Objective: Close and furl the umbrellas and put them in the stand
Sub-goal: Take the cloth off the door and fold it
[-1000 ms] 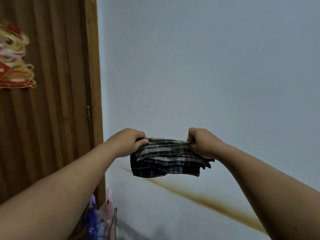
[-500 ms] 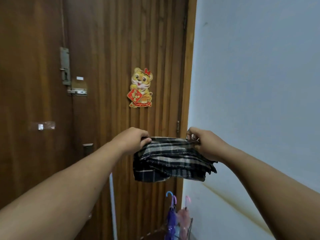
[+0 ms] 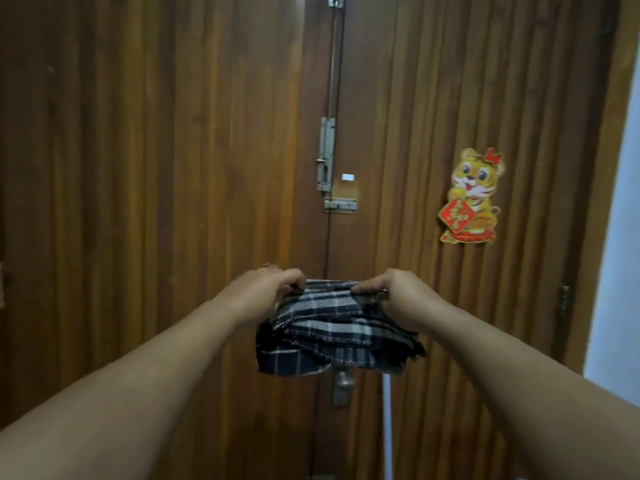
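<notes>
A dark plaid umbrella [image 3: 329, 336], collapsed into a short bundle of folded fabric, hangs crosswise in front of me at chest height. My left hand [image 3: 268, 294] grips its left end with curled fingers. My right hand [image 3: 398, 296] pinches its right end along the top edge. The loose canopy folds droop below both hands. No stand or other umbrella shows in this view.
A brown wooden double door [image 3: 156, 202] fills the view straight ahead, with a metal bolt latch [image 3: 327, 164] at its middle seam and a handle [image 3: 343, 386] below the umbrella. A tiger sticker [image 3: 471, 199] is on the right leaf. A pale wall [image 3: 620, 237] starts at the far right.
My view has swung left from the pale wall to the door. The stand with the purple and pink umbrellas has dropped out of sight. Both hands still hold the plaid umbrella.
</notes>
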